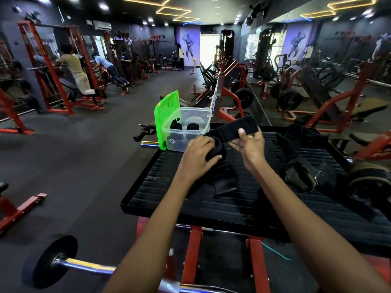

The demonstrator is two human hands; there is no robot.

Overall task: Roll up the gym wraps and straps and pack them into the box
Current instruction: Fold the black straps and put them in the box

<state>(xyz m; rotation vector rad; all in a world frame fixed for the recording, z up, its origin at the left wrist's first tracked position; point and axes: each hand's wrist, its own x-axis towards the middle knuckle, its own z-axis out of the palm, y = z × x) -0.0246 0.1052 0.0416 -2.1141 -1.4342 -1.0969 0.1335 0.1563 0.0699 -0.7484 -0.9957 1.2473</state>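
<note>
Black wrap (pixel 232 129), half rolled, above the ribbed black platform (pixel 190 199): left hand (pixel 200 153) fingers clenched round its rolled end, right hand (pixel 251 142) pinching its flat length; clear box (pixel 187 127) with two rolls inside, green lid (pixel 166 118) upright, at platform's far left corner.

No words or numbers can be read here. Only a small white logo (pixel 171 142) is visible on the front wall of the clear box (pixel 203 115), but its letters are too blurred.

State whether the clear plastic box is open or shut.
Open: the clear plastic box has its green lid standing beside it, with black rolled wraps visible inside.
</note>
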